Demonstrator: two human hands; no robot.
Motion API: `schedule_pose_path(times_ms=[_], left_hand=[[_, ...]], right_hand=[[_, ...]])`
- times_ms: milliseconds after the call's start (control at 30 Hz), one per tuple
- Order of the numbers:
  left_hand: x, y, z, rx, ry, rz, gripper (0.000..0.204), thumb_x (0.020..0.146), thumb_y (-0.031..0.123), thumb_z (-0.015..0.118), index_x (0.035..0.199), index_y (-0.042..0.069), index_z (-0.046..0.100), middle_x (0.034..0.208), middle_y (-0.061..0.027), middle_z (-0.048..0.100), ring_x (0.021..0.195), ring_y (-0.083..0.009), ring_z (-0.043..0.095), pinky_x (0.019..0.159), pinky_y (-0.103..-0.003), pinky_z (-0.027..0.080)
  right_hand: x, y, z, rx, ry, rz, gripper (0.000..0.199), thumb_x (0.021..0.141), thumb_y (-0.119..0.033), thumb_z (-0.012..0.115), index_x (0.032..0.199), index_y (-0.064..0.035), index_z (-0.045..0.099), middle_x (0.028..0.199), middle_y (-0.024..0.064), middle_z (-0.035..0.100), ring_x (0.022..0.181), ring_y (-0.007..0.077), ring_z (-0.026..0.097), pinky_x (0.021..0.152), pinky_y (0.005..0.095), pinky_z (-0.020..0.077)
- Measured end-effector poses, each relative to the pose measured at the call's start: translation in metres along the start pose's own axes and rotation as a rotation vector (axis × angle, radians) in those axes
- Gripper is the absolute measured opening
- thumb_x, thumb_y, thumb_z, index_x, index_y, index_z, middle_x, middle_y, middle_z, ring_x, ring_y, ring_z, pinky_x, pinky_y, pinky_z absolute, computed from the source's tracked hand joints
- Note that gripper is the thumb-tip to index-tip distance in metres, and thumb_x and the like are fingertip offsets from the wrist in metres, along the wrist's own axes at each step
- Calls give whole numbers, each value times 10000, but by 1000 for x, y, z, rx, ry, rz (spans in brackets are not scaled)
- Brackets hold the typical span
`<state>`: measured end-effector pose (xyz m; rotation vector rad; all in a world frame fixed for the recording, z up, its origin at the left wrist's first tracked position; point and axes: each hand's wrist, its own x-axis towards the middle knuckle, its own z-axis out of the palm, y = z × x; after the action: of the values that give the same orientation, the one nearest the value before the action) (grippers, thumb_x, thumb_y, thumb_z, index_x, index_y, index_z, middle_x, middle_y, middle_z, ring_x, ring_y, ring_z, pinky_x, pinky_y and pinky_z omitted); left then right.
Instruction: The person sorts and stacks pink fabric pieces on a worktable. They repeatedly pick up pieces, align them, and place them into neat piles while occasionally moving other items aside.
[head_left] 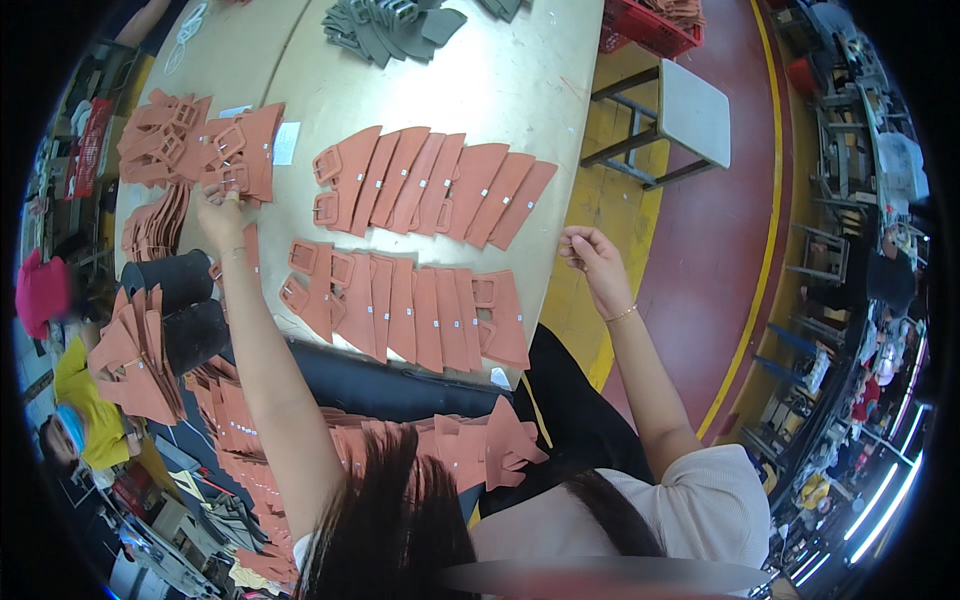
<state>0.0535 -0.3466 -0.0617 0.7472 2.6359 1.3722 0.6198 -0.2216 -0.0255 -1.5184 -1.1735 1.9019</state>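
Note:
My left hand (222,210) reaches to the left side of the table, its fingers closed at the lower edge of a stack of terracotta fabric pieces with covered buckles (255,150). A buckle (233,178) lies right at its fingertips. Off the table's right edge, my right hand (595,262) is raised with thumb and fingers drawn together; anything between them is too small to make out. Between my hands lie two overlapping rows of similar pieces, a far row (410,185) and a near row (420,310), each piece bearing a small pale sticker.
More terracotta pieces (160,140) pile up at the far left, beside dark cylinders (175,280). Grey pieces (385,28) lie at the back. Further pieces (350,445) rest close to my body. A stool (692,110) and a red crate (655,28) stand right of the table (520,80).

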Motion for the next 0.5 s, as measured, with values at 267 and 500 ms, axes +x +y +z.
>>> schedule_pose_path(times_ms=[267, 500], left_hand=[[-3, 15, -8, -217, -36, -200, 442, 778, -115, 599, 1197, -40, 479, 883, -126, 581, 608, -183, 555, 496, -326, 487], [17, -18, 7, -28, -66, -210, 353, 779, 40, 633, 1112, -36, 546, 885, -143, 661, 621, -168, 649, 579, -278, 513]], right_hand=[[1, -8, 13, 0, -18, 16, 211, 966, -152, 491, 1104, -24, 587, 995, 28, 625, 871, 96, 589, 771, 239, 461], [4, -8, 23, 6, -51, 13, 244, 968, -147, 488, 1145, -1, 570, 1005, 49, 630, 889, 114, 606, 801, 254, 480]])
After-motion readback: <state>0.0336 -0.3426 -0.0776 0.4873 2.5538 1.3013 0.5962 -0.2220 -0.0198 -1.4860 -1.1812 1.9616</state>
